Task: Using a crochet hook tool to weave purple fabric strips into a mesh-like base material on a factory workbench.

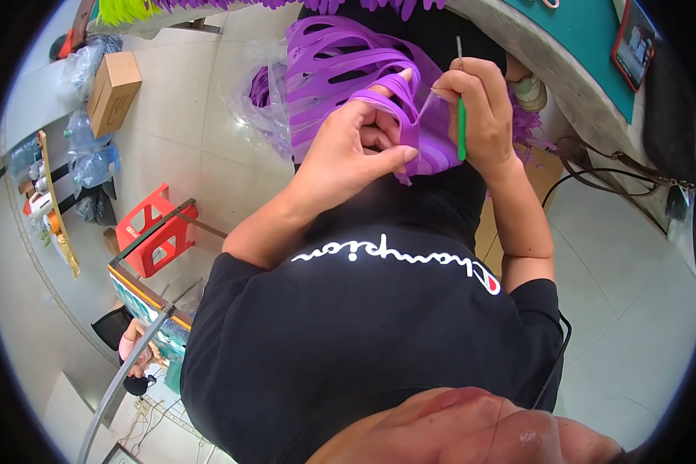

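Observation:
My left hand [359, 147] grips a folded strip of purple slit foam sheet [340, 66] that hangs over my lap. My right hand [478, 108] is closed on a thin green-handled tool [462, 127], held upright with its metal tip pointing up. A fine thread or strand [427, 104] runs between the tool hand and the purple piece. Both hands sit close together above my black shirt [363, 332].
A clear plastic bag with more purple pieces [259, 97] lies on the tiled floor. A cardboard box [114, 89], a red plastic stool [156, 230], a table edge with teal mat [588, 39], a tablet [634, 42] and cables [595, 174] are around me.

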### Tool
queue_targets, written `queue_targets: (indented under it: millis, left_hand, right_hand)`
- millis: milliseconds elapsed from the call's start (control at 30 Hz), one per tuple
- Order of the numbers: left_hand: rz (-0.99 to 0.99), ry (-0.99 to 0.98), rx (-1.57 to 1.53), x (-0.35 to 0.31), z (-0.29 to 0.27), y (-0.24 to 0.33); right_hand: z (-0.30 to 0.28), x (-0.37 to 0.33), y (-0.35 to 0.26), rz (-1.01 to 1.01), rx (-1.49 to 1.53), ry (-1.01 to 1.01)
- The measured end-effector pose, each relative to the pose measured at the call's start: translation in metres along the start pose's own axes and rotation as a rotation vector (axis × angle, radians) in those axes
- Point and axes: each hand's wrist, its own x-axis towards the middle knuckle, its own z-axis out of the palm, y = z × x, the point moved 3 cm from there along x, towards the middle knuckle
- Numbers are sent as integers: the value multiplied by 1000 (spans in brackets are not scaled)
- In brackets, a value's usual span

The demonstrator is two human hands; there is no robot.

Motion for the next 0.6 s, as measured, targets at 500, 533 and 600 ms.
queue_targets:
  millis: [500, 533, 600]
  left_hand:
    - [149, 157, 3, -2, -3, 5]
    - [148, 156, 4, -2, -2, 6]
    - [185, 167, -67, -1, -3, 8]
  right_hand:
    - [-5, 2, -3, 387, 998, -206]
    - [-1, 0, -5, 498, 1083, -178]
    - [4, -4, -5, 634, 1145, -153]
